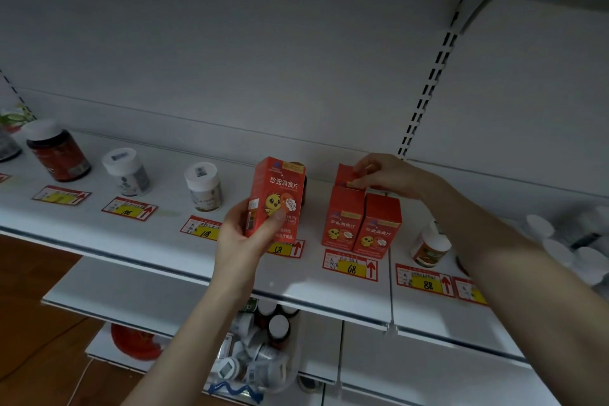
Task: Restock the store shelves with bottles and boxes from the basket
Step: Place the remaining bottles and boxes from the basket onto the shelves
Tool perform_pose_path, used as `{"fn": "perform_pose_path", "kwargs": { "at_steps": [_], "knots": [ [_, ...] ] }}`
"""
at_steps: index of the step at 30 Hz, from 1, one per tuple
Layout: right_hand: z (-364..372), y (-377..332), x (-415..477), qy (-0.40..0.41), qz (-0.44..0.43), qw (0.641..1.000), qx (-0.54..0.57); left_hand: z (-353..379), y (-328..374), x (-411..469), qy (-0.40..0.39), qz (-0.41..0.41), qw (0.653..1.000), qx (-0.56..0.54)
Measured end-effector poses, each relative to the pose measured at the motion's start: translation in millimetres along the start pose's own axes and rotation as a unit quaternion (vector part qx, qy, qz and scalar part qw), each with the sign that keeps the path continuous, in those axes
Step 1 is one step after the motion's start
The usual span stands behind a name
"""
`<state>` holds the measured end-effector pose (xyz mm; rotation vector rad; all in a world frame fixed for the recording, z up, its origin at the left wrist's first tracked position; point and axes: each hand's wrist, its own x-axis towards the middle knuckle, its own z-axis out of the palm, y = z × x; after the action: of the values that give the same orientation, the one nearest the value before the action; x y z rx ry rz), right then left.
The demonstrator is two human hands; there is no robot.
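We log: held box (275,198) orange-red, yellow chick print, white lettering | shelf boxes (343,224) same orange-red with yellow chick | rear box (344,175) plain orange-red | shelf (148,241) white | price tags (351,265) red border, yellow field, red arrow, black handwriting | jar (57,155) dark red-brown, white lid | floor (29,306) brown wood grain.

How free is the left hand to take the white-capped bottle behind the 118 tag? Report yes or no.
Probably not yet: the left hand has its grip full with a red box. The way itself looks free: the white-capped bottle stands close to its left, nothing between.
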<state>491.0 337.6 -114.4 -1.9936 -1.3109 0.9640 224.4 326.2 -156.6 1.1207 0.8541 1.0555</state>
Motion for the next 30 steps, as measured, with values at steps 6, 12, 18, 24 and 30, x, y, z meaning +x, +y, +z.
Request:
{"fn": "perform_pose_path", "kwargs": {
  "at_steps": [6,12,18,24,30],
  "knots": [
    [1.6,0.1,-0.4,-0.013,0.006,0.999,-0.040,4.5,2.9,-1.8,-0.016,0.002,1.000,-0.002],
    [-8.5,-33.8,-29.0,0.087,-0.117,0.989,0.022,15.2,9.9,-5.0,-0.077,-0.014,0.994,-0.072],
    [-13.0,-74.5,-86.7,-0.069,-0.153,0.985,0.047,39.8,10.4,-12.7,-0.138,-0.019,0.982,-0.128],
    [-20.7,-69.9,-111.7,-0.047,-0.159,0.986,0.026,61.0,7.0,-17.9,-0.172,0.006,0.980,-0.095],
    [-47.4,-56.8,-117.6,0.084,-0.178,0.974,0.113,58.4,-27.5,-29.7,-0.044,0.172,0.962,0.205]
  ]
}}
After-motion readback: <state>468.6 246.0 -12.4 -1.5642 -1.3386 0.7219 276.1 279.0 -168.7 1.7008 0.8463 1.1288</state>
